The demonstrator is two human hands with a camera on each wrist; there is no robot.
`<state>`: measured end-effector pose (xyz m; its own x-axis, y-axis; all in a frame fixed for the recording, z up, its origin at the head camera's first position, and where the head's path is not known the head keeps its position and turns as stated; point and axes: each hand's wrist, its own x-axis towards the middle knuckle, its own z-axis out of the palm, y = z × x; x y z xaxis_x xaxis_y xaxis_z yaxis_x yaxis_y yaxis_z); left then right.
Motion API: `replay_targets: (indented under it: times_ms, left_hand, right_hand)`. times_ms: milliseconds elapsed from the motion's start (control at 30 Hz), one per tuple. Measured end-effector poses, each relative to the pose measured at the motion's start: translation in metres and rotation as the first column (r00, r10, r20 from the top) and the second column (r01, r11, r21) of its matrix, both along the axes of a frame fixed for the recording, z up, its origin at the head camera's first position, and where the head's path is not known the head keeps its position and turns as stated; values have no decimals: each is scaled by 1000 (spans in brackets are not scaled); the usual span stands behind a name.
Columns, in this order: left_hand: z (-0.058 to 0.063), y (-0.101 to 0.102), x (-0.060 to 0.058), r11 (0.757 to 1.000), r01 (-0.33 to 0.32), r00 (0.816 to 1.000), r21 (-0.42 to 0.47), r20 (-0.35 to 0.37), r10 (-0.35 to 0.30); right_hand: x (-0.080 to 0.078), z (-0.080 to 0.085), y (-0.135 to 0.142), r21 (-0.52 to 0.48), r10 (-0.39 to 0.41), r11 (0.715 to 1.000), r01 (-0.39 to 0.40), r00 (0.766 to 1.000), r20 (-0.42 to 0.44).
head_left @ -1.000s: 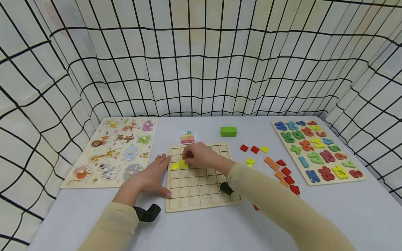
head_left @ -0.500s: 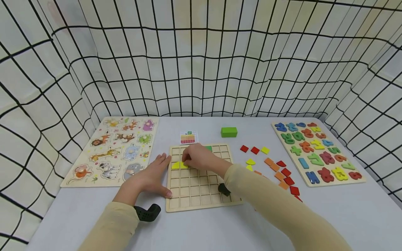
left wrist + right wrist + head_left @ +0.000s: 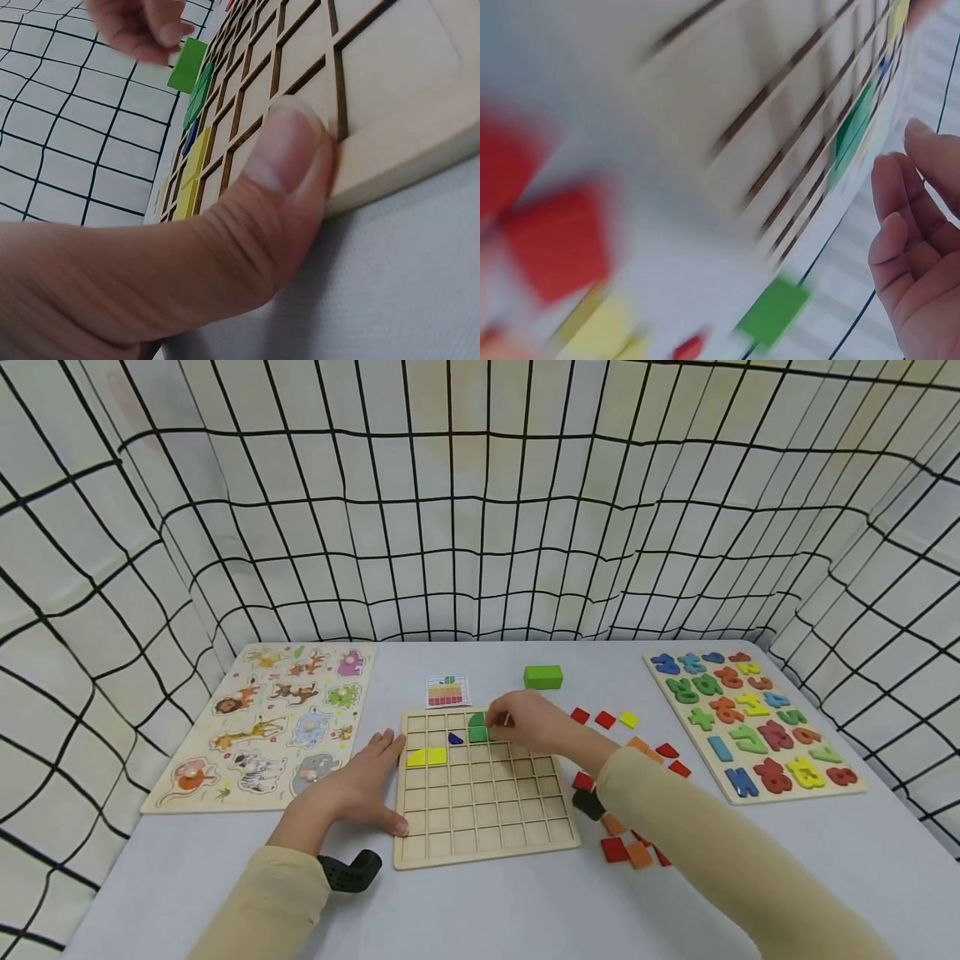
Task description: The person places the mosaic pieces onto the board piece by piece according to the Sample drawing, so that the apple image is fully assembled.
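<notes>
A wooden grid board [image 3: 480, 817] lies in the middle of the head view. My left hand [image 3: 358, 785] rests at its left edge, fingers extended, and in the left wrist view the thumb [image 3: 277, 161] presses on the frame. Two yellow tiles [image 3: 426, 757] sit side by side in left cells. A small blue piece [image 3: 455, 739] and green pieces [image 3: 477, 733] lie in the upper rows. Over the upper right of the board is my right hand [image 3: 534, 720], close beside the green pieces. Its fingers are loosely bent with nothing between them in the right wrist view.
Red tiles [image 3: 614, 849], orange tiles [image 3: 639, 855] and a yellow tile [image 3: 629, 719] lie scattered right of the board. Behind it are a pattern card [image 3: 447, 702] and a green block [image 3: 543, 677]. An animal puzzle [image 3: 281, 714] and a number puzzle [image 3: 720, 727] flank it. Black netting surrounds the table.
My right hand has left the yellow tiles and moved right, uncovering the blue piece and more of the green pieces. The left hand has stayed at the board's edge.
</notes>
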<state>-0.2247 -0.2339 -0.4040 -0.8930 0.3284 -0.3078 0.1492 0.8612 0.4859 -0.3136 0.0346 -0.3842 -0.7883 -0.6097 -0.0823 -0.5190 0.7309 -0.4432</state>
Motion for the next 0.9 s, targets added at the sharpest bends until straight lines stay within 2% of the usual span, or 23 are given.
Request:
replay_targets:
  times_ms: [267,467,533,667,900]
  left_hand:
    - [-1,2,0,1000,11,1000,-30,-10,-11]
    - [-2,2,-1,999,7,1000,-31,-14,-8]
    - [-2,1,-1,999,7,1000,-34,-15,-8]
    - [-2,0,0,999,8,1000,-31,-14,-8]
    - [1,2,2,1000,6,1000,-11,-6,-6]
  right_hand:
    - [-6,-3,95,10,-161,987,161,987,-5]
    - [-4,-2,133,22,-240,971,239,971,10]
    - [-3,-3,138,32,-239,971,238,971,27]
    - [1,-10,142,76,-187,980,183,981,44]
    - [9,-9,138,81,-51,996,45,996,74]
